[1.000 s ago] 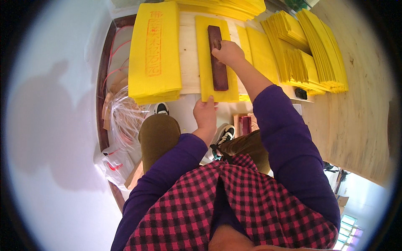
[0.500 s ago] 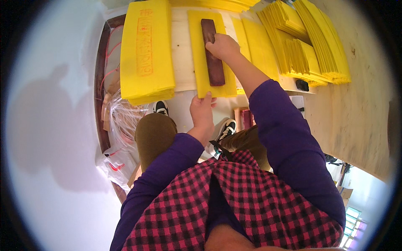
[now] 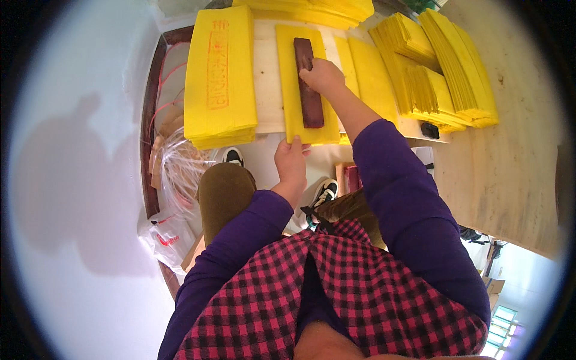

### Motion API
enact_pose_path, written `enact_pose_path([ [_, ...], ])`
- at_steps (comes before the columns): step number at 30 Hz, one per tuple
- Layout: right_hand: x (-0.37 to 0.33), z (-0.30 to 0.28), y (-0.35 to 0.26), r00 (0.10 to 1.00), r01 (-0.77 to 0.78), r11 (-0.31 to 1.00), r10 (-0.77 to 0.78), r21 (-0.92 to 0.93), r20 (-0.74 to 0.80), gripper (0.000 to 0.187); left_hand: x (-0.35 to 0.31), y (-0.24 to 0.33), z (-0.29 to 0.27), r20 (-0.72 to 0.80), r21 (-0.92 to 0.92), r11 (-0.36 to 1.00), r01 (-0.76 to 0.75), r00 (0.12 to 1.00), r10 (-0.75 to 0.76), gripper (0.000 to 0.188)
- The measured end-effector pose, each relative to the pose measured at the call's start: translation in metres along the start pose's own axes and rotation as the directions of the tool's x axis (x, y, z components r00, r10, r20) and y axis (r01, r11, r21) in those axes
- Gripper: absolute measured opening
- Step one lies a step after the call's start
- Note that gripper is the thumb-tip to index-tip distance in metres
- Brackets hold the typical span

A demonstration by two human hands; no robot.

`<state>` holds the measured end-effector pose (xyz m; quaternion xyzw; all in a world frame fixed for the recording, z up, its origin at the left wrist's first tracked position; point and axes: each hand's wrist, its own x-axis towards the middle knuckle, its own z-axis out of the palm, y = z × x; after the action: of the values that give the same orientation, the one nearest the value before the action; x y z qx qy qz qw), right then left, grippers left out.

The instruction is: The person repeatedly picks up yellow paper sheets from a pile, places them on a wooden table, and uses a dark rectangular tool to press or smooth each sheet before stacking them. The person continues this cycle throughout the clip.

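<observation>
A long, dark red-brown stamp block (image 3: 311,109) lies lengthwise on a narrow yellow paper sheet or thin pile (image 3: 288,78). Wrapped around the block's middle from the right side is my right hand (image 3: 326,77), fingers closed. My left hand (image 3: 290,168) pinches the near edge of that yellow paper, thumb on top. The block's underside is hidden against the paper. Just to the left stands a thick stack of yellow paper (image 3: 198,90) whose top bears a red framed print.
More yellow sheets (image 3: 372,78) lie right of the block, beside tall folded bundles (image 3: 459,66). Another yellow stack (image 3: 312,12) sits at the back. A small black object (image 3: 429,130) rests at the wooden table's (image 3: 480,180) near edge. Clear plastic strands (image 3: 180,162) and a white bag (image 3: 168,240) are at lower left.
The whole view has shifted slightly, so the stacks and block appear a little lower and further right. Both hands keep their grips, and the block stays on the paper.
</observation>
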<state>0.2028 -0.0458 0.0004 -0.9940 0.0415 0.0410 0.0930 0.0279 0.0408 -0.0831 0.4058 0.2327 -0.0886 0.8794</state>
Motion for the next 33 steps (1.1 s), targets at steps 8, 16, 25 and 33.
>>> enact_pose_path([
  [8,0.005,0.005,0.014,1.000,0.005,0.990,-0.001,0.144,-0.027,0.041,0.000,0.000,0.000,0.010,0.028,1.000,-0.013,1.000,0.013,0.017],
  [16,-0.005,-0.065,0.050,0.972,0.177,0.925,-0.110,0.336,-0.209,0.042,0.004,-0.003,-0.001,-0.006,0.017,1.000,-0.001,1.000,0.001,0.016],
  [25,-0.123,-0.141,0.150,0.869,0.368,0.925,-0.304,0.098,-0.391,0.028,0.006,-0.007,-0.004,0.041,-0.019,1.000,-0.016,0.999,0.017,0.016],
  [33,-0.262,-0.071,0.264,0.998,-0.019,0.902,0.046,0.430,-0.053,0.022,0.008,-0.004,-0.008,0.018,-0.017,1.000,-0.020,1.000,0.021,0.014],
])
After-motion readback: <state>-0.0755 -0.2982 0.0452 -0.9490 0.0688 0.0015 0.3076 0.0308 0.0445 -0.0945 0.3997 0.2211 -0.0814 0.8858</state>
